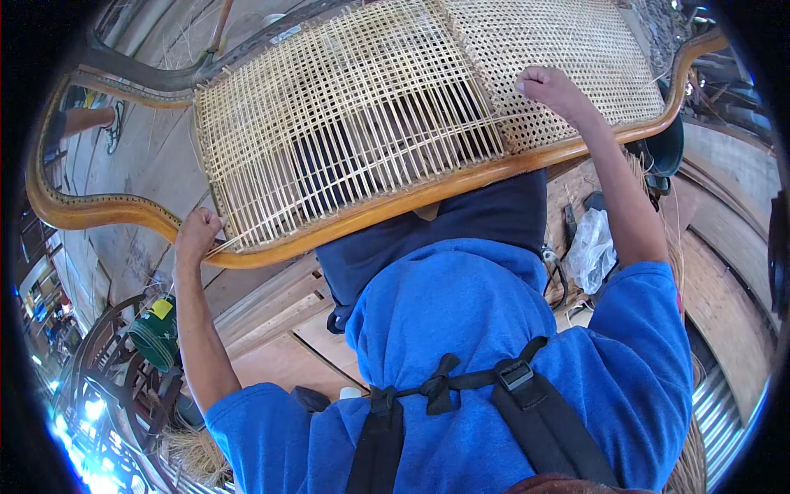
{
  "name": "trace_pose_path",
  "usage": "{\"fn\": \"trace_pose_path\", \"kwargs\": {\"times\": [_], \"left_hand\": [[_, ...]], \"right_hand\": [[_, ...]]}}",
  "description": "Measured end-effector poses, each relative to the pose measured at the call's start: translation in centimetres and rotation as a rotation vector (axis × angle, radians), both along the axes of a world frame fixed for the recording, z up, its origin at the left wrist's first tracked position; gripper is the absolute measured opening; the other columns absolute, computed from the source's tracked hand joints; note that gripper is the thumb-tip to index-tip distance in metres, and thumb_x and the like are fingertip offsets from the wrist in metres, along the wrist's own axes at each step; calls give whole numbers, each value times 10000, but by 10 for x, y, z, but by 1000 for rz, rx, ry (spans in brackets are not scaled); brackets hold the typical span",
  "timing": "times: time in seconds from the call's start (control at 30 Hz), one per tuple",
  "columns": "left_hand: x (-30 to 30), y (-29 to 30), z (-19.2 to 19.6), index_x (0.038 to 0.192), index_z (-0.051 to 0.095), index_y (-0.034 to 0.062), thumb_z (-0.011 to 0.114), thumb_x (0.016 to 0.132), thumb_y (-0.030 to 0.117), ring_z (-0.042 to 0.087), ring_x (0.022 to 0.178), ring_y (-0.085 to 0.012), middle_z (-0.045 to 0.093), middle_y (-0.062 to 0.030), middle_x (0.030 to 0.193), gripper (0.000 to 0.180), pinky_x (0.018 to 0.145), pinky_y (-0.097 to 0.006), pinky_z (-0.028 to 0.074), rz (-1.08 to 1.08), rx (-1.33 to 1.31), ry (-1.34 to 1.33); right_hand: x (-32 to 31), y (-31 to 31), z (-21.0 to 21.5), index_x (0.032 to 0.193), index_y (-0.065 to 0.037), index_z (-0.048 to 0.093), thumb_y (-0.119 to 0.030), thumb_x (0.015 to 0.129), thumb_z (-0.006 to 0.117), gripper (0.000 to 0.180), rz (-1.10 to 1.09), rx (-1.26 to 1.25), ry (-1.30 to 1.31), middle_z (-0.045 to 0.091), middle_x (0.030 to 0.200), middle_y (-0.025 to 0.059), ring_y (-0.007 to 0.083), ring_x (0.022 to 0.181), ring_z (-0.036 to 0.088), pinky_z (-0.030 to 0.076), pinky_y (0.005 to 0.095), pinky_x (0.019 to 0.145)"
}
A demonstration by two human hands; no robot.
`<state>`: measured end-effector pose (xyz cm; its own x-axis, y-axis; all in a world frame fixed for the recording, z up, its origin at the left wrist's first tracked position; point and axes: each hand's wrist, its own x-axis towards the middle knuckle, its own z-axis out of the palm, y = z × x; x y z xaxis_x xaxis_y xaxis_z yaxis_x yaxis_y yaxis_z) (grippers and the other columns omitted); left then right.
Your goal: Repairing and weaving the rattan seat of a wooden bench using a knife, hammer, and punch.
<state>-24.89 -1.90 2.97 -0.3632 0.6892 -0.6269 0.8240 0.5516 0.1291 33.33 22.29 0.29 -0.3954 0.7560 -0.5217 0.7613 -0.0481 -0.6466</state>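
Across my lap lies a curved wooden furniture frame point(461, 183) with woven cane in it. The left cane panel point(329, 99) has a tight weave at its far side and loose, open strands at the near side. The right cane panel point(576, 49) is closely woven with small holes. At the near left corner, my left hand point(197, 234) is closed on a thin cane strand point(224, 245) beside the rail. My right hand point(550, 90) is curled into a fist above the right panel; whatever its fingers hold is hidden.
A clear plastic bag point(591, 251) lies by my right side, near a dark-handled tool point(569, 222). A green bucket point(155, 339) stands at the left, beside dark wooden furniture parts point(111, 370). Bundled fibre strands point(197, 451) lie below. At far left shows another person's leg point(86, 120).
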Motion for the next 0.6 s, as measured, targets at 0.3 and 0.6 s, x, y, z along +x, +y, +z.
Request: {"fn": "trace_pose_path", "kwargs": {"times": [0.3, 0.6], "left_hand": [[-10, -2, -1, 724, 560, -6, 618, 811, 214, 537, 579, -191, 559, -91, 617, 243, 578, -343, 431, -21, 12, -81], [-5, 3, 6, 727, 564, -10, 618, 811, 213, 558, 589, -188, 567, -99, 614, 245, 571, -348, 429, 18, -62, -51]], "right_hand": [[6, 20, 15, 789, -39, 660, -219, 770, 599, 191, 326, -34, -260, 598, 643, 34, 122, 601, 531, 444, 286, 595], [9, 30, -24, 910, -120, 645, -295, 841, 544, 214, 244, 428, -464, 651, 881, 108, 297, 804, 620, 474, 415, 744]]}}
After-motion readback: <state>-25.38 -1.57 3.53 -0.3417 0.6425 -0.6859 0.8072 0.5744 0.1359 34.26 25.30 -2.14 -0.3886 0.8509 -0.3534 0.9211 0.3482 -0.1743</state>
